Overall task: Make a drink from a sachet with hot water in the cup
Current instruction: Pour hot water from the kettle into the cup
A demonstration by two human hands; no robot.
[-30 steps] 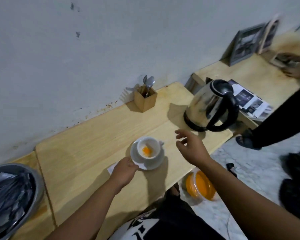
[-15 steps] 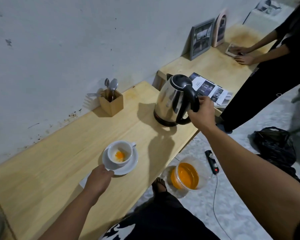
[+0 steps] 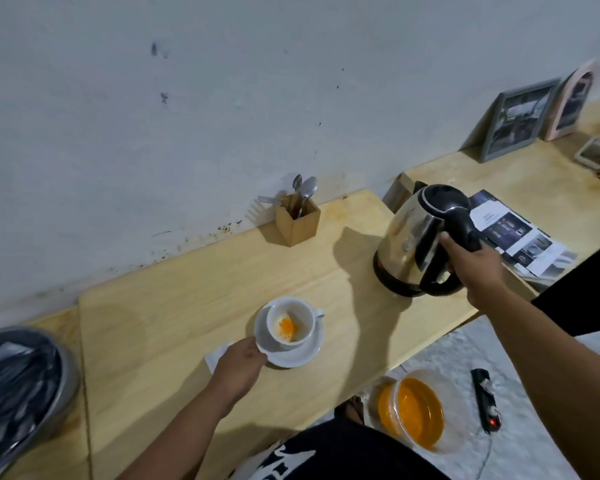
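Note:
A white cup (image 3: 300, 318) with orange powder at its bottom stands on a white saucer (image 3: 298, 355) near the front of the wooden counter (image 3: 174, 306). My left hand (image 3: 238, 363) holds the saucer's left rim. A white sachet (image 3: 216, 355) lies partly hidden under that hand. To the right, a steel kettle (image 3: 407, 244) with a black lid and handle stands upright on the counter. My right hand (image 3: 471, 261) is closed around its black handle.
A wooden box (image 3: 297, 225) holding spoons and a fork stands by the wall. A grey bowl (image 3: 25, 389) with dark packets sits far left. Leaflets (image 3: 520, 233) and picture frames (image 3: 518, 119) lie right. On the floor are an orange-filled tub (image 3: 413, 410) and a power strip (image 3: 485, 400).
My right hand went from hovering beside the cup to the kettle and closed on its handle. My left hand has stayed on the saucer.

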